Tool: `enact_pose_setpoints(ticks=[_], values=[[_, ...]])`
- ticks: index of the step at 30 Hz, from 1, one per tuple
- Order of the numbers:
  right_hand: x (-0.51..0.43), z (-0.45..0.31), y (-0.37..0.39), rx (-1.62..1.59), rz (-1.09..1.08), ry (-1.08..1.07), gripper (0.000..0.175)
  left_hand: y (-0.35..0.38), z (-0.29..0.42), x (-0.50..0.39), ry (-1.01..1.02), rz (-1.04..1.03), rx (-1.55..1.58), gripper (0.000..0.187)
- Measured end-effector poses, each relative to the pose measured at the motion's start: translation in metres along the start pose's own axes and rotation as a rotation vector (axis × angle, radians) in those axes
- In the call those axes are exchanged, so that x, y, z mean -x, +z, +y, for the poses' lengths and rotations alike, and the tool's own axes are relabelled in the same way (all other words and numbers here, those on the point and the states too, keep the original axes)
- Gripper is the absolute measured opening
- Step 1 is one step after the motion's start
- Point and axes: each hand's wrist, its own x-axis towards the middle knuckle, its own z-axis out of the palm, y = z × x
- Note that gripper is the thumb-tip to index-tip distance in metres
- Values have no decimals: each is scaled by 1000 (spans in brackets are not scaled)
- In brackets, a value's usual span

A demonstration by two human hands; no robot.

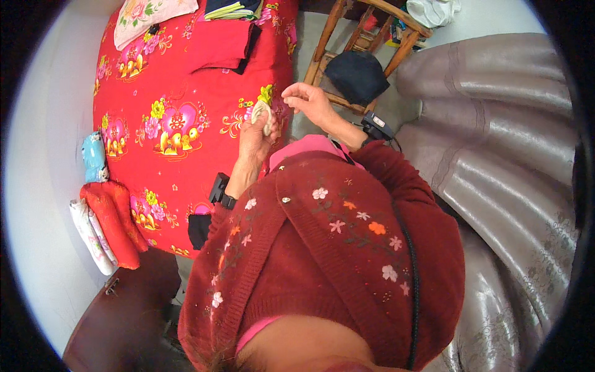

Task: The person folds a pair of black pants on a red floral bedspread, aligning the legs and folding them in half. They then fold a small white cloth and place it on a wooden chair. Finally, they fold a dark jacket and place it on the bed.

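A small wad of pale cloth (261, 116) is gripped in my left hand (258, 132), close to the right edge of a bed. My right hand (309, 104) is just to the right of it, fingers curled with a gap between thumb and fingers, and nothing shows in it. The two hands are apart. Beneath them spreads a red patterned bed cover (179, 125). Farther up the bed lies a folded red and black cloth (221, 44), with a stack of folded dark and yellow-green fabric (232, 9) beyond.
At the upper right stands a wooden chair (325, 35) bearing a black cloth (357, 76). Grey shiny draped fabric (511, 116) runs down the right side. Rolled red cloth (111, 218) and a floral pillow (151, 18) are at left. Black cloth (200, 231) lies near my left elbow.
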Motion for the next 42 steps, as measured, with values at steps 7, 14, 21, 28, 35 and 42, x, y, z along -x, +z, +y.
enact_pose_setpoints(ticks=[7,14,21,28,35,42], values=[[6,-1,-3,-258,-149,103,19,13,13,3,-129,-293,241,39],[13,2,-2,177,-125,-169,26,15,9,-3,-90,-172,81,43],[20,37,8,182,-26,44,24,4,-23,-8,-194,-322,-102,35],[3,95,-66,-70,96,271,21,-23,-55,-55,43,-396,-536,35],[-50,239,-204,-119,678,554,21,-9,-78,-85,-359,-109,-102,32],[-86,307,-318,552,781,480,35,12,-98,-93,-401,63,-136,35]])
